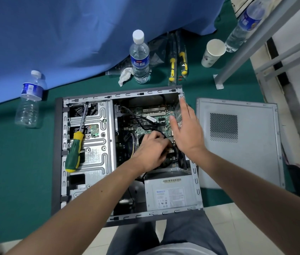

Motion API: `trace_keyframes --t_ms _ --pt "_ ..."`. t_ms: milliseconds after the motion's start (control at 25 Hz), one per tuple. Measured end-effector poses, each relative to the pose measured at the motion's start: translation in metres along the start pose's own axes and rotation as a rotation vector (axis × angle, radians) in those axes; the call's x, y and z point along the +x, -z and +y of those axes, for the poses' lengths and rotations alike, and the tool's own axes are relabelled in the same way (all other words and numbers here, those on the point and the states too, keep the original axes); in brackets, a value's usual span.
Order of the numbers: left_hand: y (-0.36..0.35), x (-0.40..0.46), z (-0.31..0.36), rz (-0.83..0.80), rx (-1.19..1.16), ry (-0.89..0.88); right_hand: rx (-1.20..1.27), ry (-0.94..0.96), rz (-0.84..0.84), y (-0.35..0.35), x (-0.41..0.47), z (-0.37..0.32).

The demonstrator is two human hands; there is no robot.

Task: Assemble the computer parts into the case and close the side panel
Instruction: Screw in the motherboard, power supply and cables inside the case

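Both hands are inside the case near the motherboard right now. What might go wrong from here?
1. The screwdriver lies loose on the drive cage; a bump might send it sliding onto the motherboard.
2. The left hand is curled on a black cable; hard pulling could strain its connector.
3. The water bottle standing right behind the open case could tip in.

Bright even light, edges fisheye-bent

The left hand (pixel 152 150) covers the black round cooler and whatever its curled fingers (pixel 161 142) grip (cable, perhaps); the grey power supply's label print (pixel 170 196) is unreadably small.
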State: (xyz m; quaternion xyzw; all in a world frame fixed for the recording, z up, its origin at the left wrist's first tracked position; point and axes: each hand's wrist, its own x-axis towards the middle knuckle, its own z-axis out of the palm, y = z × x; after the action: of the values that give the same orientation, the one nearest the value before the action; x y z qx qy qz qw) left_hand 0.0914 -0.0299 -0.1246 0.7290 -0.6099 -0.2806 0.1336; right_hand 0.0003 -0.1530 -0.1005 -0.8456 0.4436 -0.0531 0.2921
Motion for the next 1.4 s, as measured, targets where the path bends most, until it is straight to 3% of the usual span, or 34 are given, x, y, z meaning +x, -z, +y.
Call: trace_keyframes --t_ms 280,760,1400 --pt "-0.004 0.009 0.008 -0.119 0.202 -0.069 -0.006 0.010 0.014 0.000 0.000 0.000" --pt "-0.018 0.010 0.010 -0.126 0.332 -0.091 0.010 0.000 -0.003 0.001 -0.001 -0.001" --pt "-0.009 0.019 0.010 -0.178 0.113 0.033 0.007 -0.002 0.019 0.002 -0.001 -0.002"
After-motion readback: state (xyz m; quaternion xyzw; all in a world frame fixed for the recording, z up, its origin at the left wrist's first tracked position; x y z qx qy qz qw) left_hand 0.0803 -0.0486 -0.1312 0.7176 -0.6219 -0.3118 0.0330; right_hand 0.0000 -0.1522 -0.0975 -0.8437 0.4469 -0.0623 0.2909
